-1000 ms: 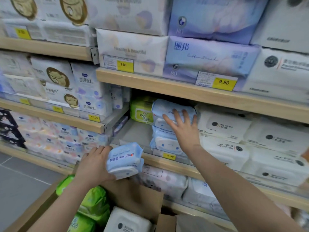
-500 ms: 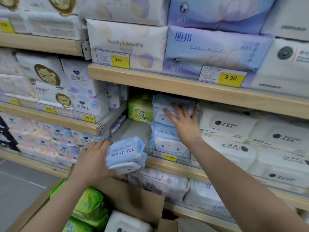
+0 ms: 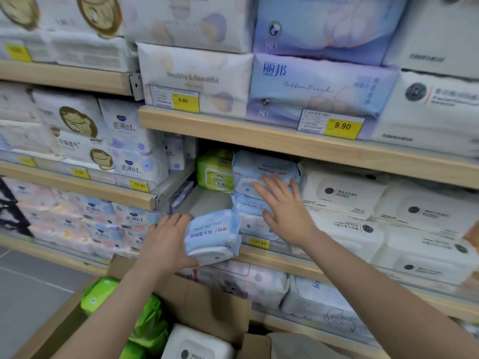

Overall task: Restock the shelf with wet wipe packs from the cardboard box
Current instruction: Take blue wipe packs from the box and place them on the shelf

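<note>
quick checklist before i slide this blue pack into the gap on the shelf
1. Grip: left hand holds the blue pack from its side, fingers curled behind it: ok.
2. Landing spot: bare shelf floor left of the blue stack: ok.
3. Stack steadied: right hand rests flat, fingers spread, on the stacked blue packs: ok.
4. Matching product: held pack looks like the stacked ones: ok.
5. Depth behind: green pack sits at the back; room in front of it: cannot tell.
6. Price tag for this slot: blurred, cannot tell.
</note>
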`<action>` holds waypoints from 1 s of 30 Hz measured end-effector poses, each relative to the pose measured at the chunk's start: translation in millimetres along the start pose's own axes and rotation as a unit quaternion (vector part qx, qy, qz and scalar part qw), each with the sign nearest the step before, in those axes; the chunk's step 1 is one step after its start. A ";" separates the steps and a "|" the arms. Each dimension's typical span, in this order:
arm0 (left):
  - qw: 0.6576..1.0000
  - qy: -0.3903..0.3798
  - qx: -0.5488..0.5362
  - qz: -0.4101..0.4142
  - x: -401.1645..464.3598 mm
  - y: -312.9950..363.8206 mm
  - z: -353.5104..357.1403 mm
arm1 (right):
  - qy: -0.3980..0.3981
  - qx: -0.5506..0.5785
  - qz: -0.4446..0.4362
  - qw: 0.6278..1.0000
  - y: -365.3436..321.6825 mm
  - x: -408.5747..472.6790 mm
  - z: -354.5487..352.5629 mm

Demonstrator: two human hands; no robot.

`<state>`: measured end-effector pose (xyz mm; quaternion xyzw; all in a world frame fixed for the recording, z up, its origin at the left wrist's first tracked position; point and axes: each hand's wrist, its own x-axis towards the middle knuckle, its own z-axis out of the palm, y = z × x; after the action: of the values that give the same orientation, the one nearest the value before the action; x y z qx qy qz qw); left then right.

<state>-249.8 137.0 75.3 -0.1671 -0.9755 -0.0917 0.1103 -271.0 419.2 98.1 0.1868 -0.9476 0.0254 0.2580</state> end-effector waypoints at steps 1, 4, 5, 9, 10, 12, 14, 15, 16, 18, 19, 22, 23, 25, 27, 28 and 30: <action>1.000 -0.001 -0.006 0.004 0.7 6.3 -4.8 | -0.039 0.094 -0.002 0.995 -5.7 -7.9 -10.2; 1.000 0.009 -0.021 0.014 4.8 25.5 -22.2 | -0.136 0.283 0.006 0.949 -27.8 -26.7 -35.6; 1.000 0.012 -0.021 0.020 6.9 31.8 -27.8 | -0.151 0.314 0.019 0.937 -34.6 -30.0 -39.9; 0.998 0.034 -0.014 0.052 15.0 58.0 -42.5 | -0.079 0.379 0.102 0.916 -45.9 -35.6 -42.6; 0.997 0.042 -0.005 0.064 17.2 63.0 -44.6 | -0.052 0.376 0.116 0.918 -45.4 -37.8 -43.6; 0.994 0.066 0.012 0.085 19.2 68.6 -46.0 | -0.020 0.355 0.132 0.925 -43.0 -43.6 -47.3; 0.987 0.119 0.014 0.108 18.3 68.0 -42.6 | 0.004 0.347 0.143 0.927 -38.8 -48.5 -51.2; 0.981 0.158 -0.008 0.109 16.6 67.6 -39.0 | 0.019 0.347 0.152 0.925 -36.4 -49.9 -54.0; 0.974 0.200 -0.060 0.089 14.0 67.8 -35.9 | 0.035 0.348 0.162 0.923 -33.3 -50.8 -55.7; 0.945 0.202 -0.256 -0.020 8.4 71.6 -29.9 | 0.065 0.349 0.176 0.918 -25.8 -52.0 -56.3; 0.912 0.155 -0.372 -0.076 6.4 75.2 -26.2 | 0.074 0.351 0.180 0.916 -22.9 -52.5 -56.5; 0.838 0.044 -0.536 -0.090 11.9 81.2 -5.7 | 0.085 0.377 0.186 0.903 -15.3 -51.8 -52.6; 0.837 0.043 -0.539 -0.085 16.0 82.3 -1.5 | 0.089 0.384 0.189 0.900 -13.5 -50.2 -50.2; 0.834 0.047 -0.545 -0.078 29.7 81.5 1.3 | 0.099 0.396 0.193 0.892 -9.3 -43.9 -42.8; 0.841 0.047 -0.534 -0.068 51.0 77.2 0.7 | 0.111 0.402 0.192 0.888 -4.9 -35.5 -33.9; 0.846 0.047 -0.527 -0.063 62.9 73.4 -0.5 | 0.114 0.393 0.189 0.892 -2.5 -31.2 -29.0; 0.858 0.041 -0.510 -0.051 83.3 66.8 -3.4 | 0.112 0.365 0.186 0.905 2.2 -22.5 -22.2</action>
<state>-302.6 223.7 108.5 -0.1456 -0.7940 -0.5885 0.0446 -243.3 432.0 106.2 0.0839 -0.8544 0.4377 0.2673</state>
